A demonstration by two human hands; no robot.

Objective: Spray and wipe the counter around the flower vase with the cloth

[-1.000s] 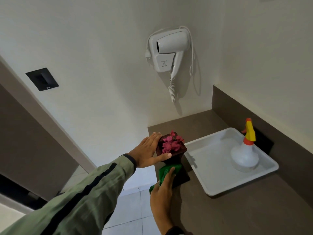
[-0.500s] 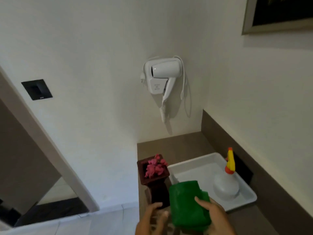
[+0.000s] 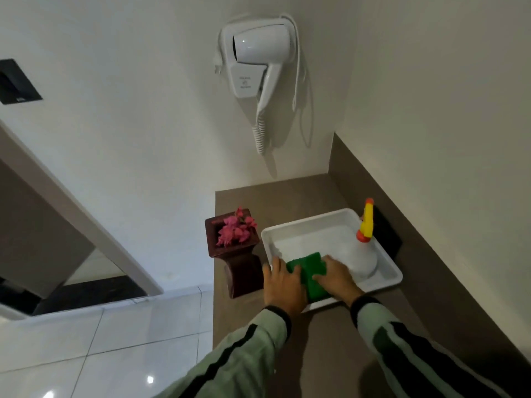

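A folded green cloth (image 3: 311,272) lies over the near left part of the white tray (image 3: 385,262). My left hand (image 3: 283,287) and my right hand (image 3: 336,275) both press on it, one on each side. The dark wooden flower vase (image 3: 242,268) with pink flowers (image 3: 235,229) stands upright on the brown counter (image 3: 324,354), just left of the tray and of my left hand. A white spray bottle (image 3: 363,261) with a yellow and orange nozzle stands in the tray's far right corner, beyond my right hand.
A white hair dryer (image 3: 254,57) hangs on the wall above the counter's far end. A dark upstand runs along the right wall. The counter's left edge drops to a white tiled floor (image 3: 100,340). A black wall plate (image 3: 15,81) is at far left.
My left hand left the vase. Both hands carried the green cloth from beside the vase's base to the right, onto the tray. The camera view shifted meanwhile.
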